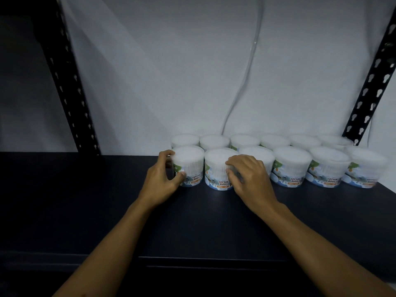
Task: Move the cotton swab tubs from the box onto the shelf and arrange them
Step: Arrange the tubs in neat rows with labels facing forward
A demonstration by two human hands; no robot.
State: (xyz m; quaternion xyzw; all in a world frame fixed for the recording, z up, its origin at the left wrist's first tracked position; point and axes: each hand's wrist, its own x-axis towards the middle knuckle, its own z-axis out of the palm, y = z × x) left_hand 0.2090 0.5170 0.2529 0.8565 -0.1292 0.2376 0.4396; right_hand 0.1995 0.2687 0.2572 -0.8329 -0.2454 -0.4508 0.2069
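Dark shelf board [90, 211] fills the near ground, bare along its front half. Two bare forearms reach over it from below toward the tubs.

Left hand [162, 179] grips the leftmost front tub [189, 166]: fingers curled over the far left side near the lid, thumb pressed on the label low down. Tub stands upright on the board.

Right hand [248, 174] is curled over the next tub along [217, 170], fingers bent against its right side, thumb at the front. Looks like a hold, though the hand also covers part of the third front tub [257, 154], so exactly where the fingertips end I cannot tell. The two gripped tubs sit just beside each other with a thin gap between.

Front row runs on to the right: six tubs in all, labels reading "COTTON BUDS" facing out, the last one [364, 170] blurred near the frame edge.

Back row [276, 140] behind it, six white lids visible, tight against the white wall [171, 71]. Black slotted uprights [370, 82] stand at either side; a clear tube [246, 65] hangs down the wall.

Judgement: twelve tubs already shelved in two rows. These two at the left end are likely being nudged into line. Box is out of view, so how many remain is unknown. Left half of the shelf still has room.
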